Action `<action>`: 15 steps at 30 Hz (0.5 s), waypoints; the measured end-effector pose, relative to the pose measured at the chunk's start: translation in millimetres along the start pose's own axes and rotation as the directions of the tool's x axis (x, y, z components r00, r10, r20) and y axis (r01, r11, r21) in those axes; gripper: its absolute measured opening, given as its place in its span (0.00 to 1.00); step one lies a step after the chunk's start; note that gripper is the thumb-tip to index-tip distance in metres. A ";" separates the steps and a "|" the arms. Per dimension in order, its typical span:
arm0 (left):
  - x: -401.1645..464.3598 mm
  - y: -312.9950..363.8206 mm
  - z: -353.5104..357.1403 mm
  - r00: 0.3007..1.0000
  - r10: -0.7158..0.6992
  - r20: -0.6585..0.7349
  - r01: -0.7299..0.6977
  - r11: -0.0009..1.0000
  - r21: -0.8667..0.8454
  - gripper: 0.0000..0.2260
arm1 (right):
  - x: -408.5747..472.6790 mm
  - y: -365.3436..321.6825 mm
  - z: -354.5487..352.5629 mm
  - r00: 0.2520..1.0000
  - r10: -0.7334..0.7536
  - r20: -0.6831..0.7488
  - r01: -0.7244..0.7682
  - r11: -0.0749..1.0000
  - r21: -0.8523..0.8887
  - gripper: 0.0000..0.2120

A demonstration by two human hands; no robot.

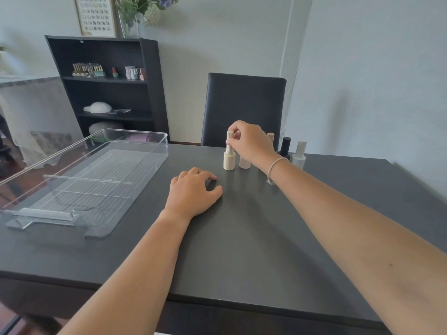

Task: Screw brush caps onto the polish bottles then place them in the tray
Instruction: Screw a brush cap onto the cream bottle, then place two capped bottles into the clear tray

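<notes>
Dark tabletop [242, 238]: right hand [251, 141] pinching ribbed cap [229, 139] atop upright cream bottle [229, 161]; pink bottle [244, 162] just beside, black bottle [285, 147] and grey bottle [299, 155] behind forearm. Left hand [193, 192] resting loosely curled, holding nothing. Clear tray [96, 180] well left.

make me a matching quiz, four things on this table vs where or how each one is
Things:
1. cream bottle
2. tray
3. left hand
4. black bottle

States:
A. flat on the table, holding nothing
B. cap pinched by the right hand
C. clear, holding no bottles, at left
D. behind the right wrist

Pairs: 1-B, 2-C, 3-A, 4-D
</notes>
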State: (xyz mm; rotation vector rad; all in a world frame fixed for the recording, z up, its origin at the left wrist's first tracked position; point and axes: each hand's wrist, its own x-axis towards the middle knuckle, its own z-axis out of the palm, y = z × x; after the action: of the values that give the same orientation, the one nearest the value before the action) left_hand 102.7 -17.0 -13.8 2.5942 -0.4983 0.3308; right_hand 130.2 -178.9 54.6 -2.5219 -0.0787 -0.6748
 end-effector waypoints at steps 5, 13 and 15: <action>3.9 0.5 -1.6 0.999 -0.036 -0.006 0.035 0.999 -0.032 0.13 | -1.6 1.8 -7.0 0.998 -0.033 -0.051 0.032 0.999 -0.013 0.15; 42.4 27.9 -20.6 0.973 0.046 -0.226 -0.128 0.922 -0.365 0.16 | -7.7 31.5 -24.9 0.983 -0.035 -0.178 0.039 0.999 0.018 0.13; 54.4 33.9 -22.5 0.973 0.046 -0.227 -0.138 0.903 -0.408 0.18 | -9.8 34.5 -22.6 0.990 -0.013 -0.140 0.019 0.999 0.041 0.13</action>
State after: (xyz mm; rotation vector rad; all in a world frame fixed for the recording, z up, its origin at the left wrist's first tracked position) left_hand 135.1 -49.3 36.4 2.0915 -0.5497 0.4697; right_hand 117.9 -219.2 50.2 -2.4283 -0.0635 -0.8454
